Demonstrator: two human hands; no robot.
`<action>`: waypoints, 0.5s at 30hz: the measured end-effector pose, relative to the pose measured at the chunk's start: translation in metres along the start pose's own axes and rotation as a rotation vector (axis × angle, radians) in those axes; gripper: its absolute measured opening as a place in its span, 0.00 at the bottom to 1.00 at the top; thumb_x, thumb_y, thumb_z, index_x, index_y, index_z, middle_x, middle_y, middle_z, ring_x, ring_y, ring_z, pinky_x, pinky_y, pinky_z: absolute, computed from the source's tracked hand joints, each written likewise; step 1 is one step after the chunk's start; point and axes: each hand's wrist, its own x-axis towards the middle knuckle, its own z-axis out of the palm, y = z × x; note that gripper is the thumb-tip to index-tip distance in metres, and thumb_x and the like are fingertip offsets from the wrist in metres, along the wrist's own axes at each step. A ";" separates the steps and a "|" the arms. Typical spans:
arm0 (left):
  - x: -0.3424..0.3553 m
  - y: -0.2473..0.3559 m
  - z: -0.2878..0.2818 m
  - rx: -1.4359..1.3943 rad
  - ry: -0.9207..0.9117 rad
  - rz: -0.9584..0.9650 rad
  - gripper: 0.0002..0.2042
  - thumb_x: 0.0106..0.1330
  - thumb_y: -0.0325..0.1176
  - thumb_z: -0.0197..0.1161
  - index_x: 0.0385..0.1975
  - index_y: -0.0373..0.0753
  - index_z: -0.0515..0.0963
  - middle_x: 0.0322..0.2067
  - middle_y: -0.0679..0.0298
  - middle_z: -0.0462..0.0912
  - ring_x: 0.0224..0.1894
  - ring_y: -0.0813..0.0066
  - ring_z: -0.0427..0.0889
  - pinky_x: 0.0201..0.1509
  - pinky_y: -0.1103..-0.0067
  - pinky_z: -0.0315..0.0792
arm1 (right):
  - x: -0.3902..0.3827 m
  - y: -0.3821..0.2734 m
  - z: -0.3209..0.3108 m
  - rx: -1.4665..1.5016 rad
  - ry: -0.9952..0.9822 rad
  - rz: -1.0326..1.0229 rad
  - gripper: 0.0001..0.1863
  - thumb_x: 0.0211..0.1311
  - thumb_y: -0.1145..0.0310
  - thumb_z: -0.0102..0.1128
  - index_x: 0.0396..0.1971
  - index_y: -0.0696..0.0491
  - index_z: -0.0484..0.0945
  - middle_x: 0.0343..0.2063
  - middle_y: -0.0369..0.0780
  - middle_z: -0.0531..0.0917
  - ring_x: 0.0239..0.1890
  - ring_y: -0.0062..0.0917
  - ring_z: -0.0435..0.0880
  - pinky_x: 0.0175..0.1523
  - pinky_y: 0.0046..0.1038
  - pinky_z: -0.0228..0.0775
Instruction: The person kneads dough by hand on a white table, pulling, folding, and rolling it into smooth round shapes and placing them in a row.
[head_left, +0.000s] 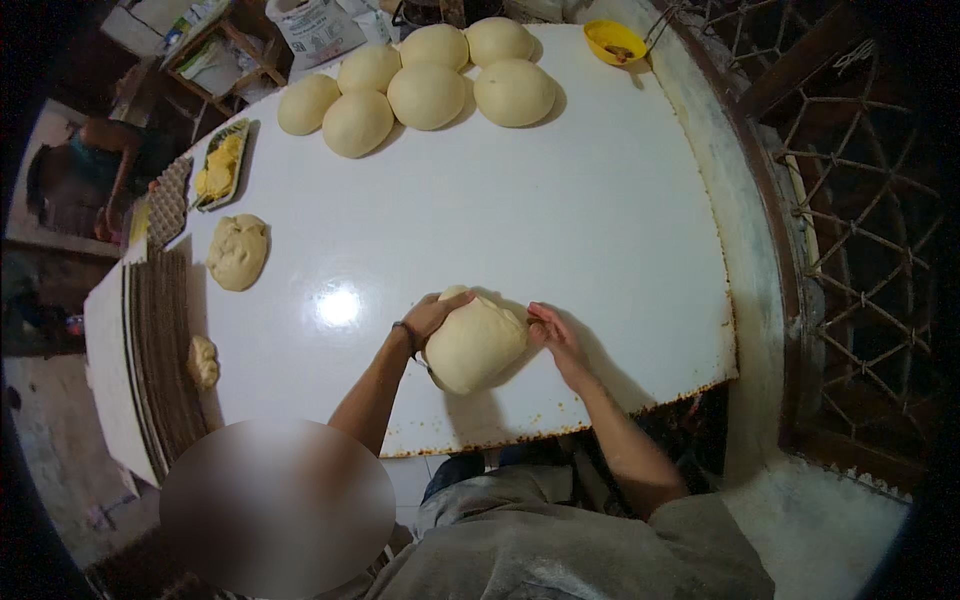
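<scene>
A large, smooth ball of pale dough (pixel 474 345) is in front of me near the table's front edge. My left hand (pixel 430 318) is closed round its left side, the thumb lying over the top. A thin greyish edge of something I cannot make out shows under the dough's lower left side. My right hand (pixel 556 338) is at the dough's right side, fingers a little bent and apart. Whether its fingertips touch the dough I cannot tell. The dough's shadow falls on the white tabletop (pixel 600 200) around it.
Several round dough balls (pixel 426 95) sit together at the back. A yellow bowl (pixel 615 43) stands far right. On the left are a tray of yellow fat (pixel 222 165), a rough dough lump (pixel 237 252), a smaller piece (pixel 203 363) and stacked boards (pixel 155 360). Another person (pixel 95 175) is beyond.
</scene>
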 end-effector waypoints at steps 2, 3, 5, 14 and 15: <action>-0.020 0.001 0.003 -0.171 0.007 0.061 0.33 0.76 0.56 0.66 0.63 0.29 0.79 0.53 0.53 0.88 0.49 0.65 0.90 0.56 0.69 0.84 | 0.000 -0.009 0.051 0.081 0.049 0.036 0.41 0.71 0.49 0.72 0.76 0.52 0.69 0.66 0.40 0.79 0.74 0.30 0.70 0.77 0.37 0.63; -0.035 0.007 0.006 -0.166 0.025 0.015 0.32 0.76 0.56 0.66 0.62 0.30 0.80 0.53 0.54 0.88 0.48 0.67 0.89 0.56 0.70 0.83 | 0.008 -0.025 0.065 -0.020 0.008 0.083 0.40 0.68 0.48 0.75 0.73 0.53 0.72 0.64 0.40 0.80 0.71 0.29 0.72 0.74 0.37 0.65; -0.079 0.018 0.014 -0.089 0.170 0.237 0.30 0.76 0.56 0.66 0.60 0.32 0.81 0.52 0.56 0.88 0.48 0.70 0.88 0.54 0.71 0.81 | 0.025 -0.077 0.083 0.086 -0.130 0.151 0.34 0.65 0.50 0.78 0.63 0.54 0.80 0.58 0.39 0.85 0.61 0.27 0.80 0.66 0.34 0.74; -0.286 0.166 0.007 0.874 0.629 1.940 0.29 0.44 0.47 0.89 0.48 0.45 0.88 0.53 0.66 0.90 0.67 0.62 0.80 0.78 0.61 0.53 | -0.117 -0.382 0.110 -0.726 0.191 -1.760 0.25 0.82 0.50 0.56 0.33 0.58 0.81 0.31 0.44 0.88 0.39 0.37 0.89 0.52 0.35 0.79; -0.293 0.169 0.010 0.738 0.567 1.970 0.28 0.43 0.44 0.89 0.45 0.45 0.88 0.49 0.66 0.91 0.62 0.63 0.83 0.68 0.65 0.68 | -0.123 -0.381 0.115 -0.774 0.314 -1.857 0.27 0.83 0.47 0.54 0.33 0.57 0.80 0.31 0.45 0.89 0.39 0.37 0.90 0.51 0.36 0.80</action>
